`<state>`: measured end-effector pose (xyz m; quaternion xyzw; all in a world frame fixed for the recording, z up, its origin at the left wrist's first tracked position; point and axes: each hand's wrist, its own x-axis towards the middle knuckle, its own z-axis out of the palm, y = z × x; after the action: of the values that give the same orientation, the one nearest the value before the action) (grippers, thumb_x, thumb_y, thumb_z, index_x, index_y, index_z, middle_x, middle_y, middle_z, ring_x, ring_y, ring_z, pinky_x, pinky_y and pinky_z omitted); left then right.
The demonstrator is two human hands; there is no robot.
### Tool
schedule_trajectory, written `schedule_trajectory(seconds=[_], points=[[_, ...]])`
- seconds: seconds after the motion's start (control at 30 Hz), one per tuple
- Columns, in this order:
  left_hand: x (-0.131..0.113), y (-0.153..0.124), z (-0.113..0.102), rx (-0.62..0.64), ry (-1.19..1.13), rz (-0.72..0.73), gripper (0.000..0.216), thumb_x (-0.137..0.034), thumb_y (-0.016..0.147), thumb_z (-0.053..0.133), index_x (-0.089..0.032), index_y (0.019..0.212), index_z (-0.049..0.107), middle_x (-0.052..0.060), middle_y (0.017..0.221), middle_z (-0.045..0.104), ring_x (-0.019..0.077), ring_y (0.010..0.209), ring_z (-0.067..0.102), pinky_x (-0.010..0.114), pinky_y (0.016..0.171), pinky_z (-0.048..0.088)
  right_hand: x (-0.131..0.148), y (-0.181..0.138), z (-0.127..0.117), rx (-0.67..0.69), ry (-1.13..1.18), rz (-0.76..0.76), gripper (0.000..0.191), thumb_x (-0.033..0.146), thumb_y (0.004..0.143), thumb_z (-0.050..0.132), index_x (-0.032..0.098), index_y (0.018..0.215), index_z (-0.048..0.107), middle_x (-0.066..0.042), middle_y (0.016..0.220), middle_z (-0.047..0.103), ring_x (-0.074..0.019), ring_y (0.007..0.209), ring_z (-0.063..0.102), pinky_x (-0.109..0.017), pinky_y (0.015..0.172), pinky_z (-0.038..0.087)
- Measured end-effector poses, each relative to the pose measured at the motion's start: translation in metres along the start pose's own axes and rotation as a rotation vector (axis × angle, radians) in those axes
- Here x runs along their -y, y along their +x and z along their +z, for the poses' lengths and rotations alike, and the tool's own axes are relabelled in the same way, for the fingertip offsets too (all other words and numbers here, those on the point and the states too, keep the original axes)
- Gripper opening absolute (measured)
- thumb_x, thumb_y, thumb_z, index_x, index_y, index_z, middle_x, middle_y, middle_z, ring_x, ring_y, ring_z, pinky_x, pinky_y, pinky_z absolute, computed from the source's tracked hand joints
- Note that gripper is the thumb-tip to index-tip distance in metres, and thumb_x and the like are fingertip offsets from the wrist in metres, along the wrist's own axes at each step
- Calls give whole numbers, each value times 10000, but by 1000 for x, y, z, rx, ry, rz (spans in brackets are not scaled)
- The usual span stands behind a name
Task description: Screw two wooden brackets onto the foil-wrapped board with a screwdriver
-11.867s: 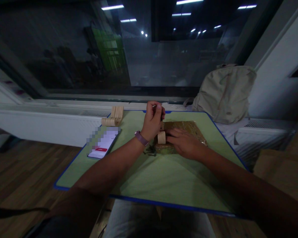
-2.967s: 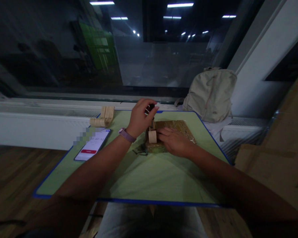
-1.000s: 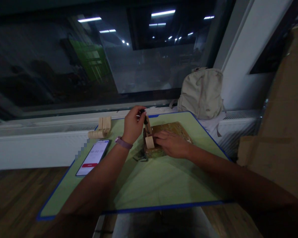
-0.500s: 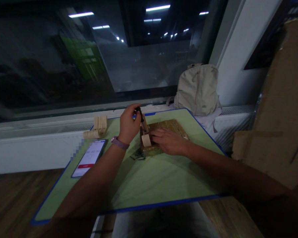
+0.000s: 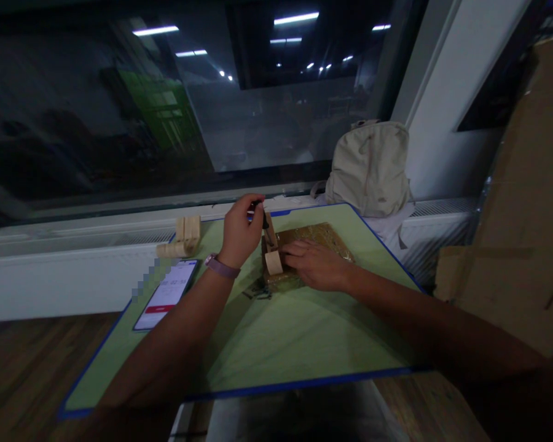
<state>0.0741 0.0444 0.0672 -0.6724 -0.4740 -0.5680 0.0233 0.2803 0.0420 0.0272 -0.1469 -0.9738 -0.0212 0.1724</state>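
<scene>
- Left hand [image 5: 243, 227], just left of the frame's centre, with thumb and fingers closed around a slim black-handled screwdriver [image 5: 265, 222], which slants down to the right; whether its tip touches the wood cannot be told
- Below that tip, near the frame's centre, a pale wooden piece with a rounded front end [image 5: 274, 263], at the left end of a flat brown block wrapped in shiny clear film [image 5: 325, 233]
- Right hand [image 5: 316, 264], right of centre, lies over the block, fingers stretched together toward the wooden piece, fingertips at its side; the thumb is hidden, so whether it grips cannot be told
- Small dark metal-looking bits [image 5: 259, 290] beside the block, lower left of it, on the pale green table with blue edging [image 5: 304, 337]
- Left of centre, a lit phone [image 5: 168, 294], with more pale curved wooden pieces [image 5: 187, 236] just above
- Beige fabric backpack [image 5: 371, 169], upper right
</scene>
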Motion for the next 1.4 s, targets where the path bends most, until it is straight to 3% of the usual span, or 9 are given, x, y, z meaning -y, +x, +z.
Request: schedule_trajectory(seconds=[0.13, 0.27, 0.37, 0.47, 0.57, 0.77, 1.4], points=[[0, -1, 2, -10, 30, 20, 135, -248, 871, 638, -208, 991, 685, 44, 969, 672, 147, 790, 619, 265, 693, 523, -1, 0, 1, -1, -15, -7, 358, 70, 857, 560, 145, 1201, 623, -155, 1312, 617, -287, 1141, 570, -478, 952, 471], [1, -4, 5, 5, -58, -11, 279, -176, 899, 553, -214, 1170, 608, 54, 1044, 699, 144, 804, 655, 262, 685, 522, -2, -1, 2, 6, -35, -7, 385, 69, 847, 572, 147, 1222, 610, -143, 1323, 611, -276, 1134, 567, -456, 963, 467], [3, -6, 6, 11, -71, -34, 212, -169, 919, 505, -209, 1102, 603, 34, 936, 696, 136, 755, 656, 249, 654, 513, -2, -1, 3, 1, -32, -15, 388, 69, 847, 573, 146, 1226, 605, -139, 1306, 617, -277, 1128, 567, -464, 960, 466], [5, -8, 8, -20, -82, -47, 93, -268, 948, 528, -209, 998, 580, 16, 870, 675, 122, 725, 646, 231, 636, 507, -2, -1, 3, -11, -13, -26, 369, 64, 850, 567, 143, 1207, 613, -148, 1300, 620, -281, 1128, 569, -472, 951, 469], [7, -9, 11, -45, -133, -48, 167, -382, 973, 520, -215, 977, 525, 14, 900, 680, 100, 705, 644, 225, 651, 513, -2, 0, 2, -13, -12, -27, 362, 63, 855, 552, 145, 1202, 618, -146, 1324, 612, -279, 1142, 566, -463, 954, 470], [8, -14, 17, 81, -270, -39, 234, -456, 1001, 446, -237, 1084, 447, 13, 908, 679, 92, 655, 647, 229, 613, 512, 0, 1, 1, -13, -33, -12, 356, 88, 883, 535, 149, 1225, 614, -130, 1302, 628, -273, 1120, 574, -444, 940, 477], [13, -18, 21, 72, -277, 34, 177, -376, 1015, 444, -236, 1124, 445, -10, 872, 657, 81, 634, 633, 222, 601, 498, -2, 1, 2, -6, -32, -39, 354, 86, 874, 556, 126, 1224, 598, -146, 1269, 629, -275, 1105, 562, -447, 930, 469]])
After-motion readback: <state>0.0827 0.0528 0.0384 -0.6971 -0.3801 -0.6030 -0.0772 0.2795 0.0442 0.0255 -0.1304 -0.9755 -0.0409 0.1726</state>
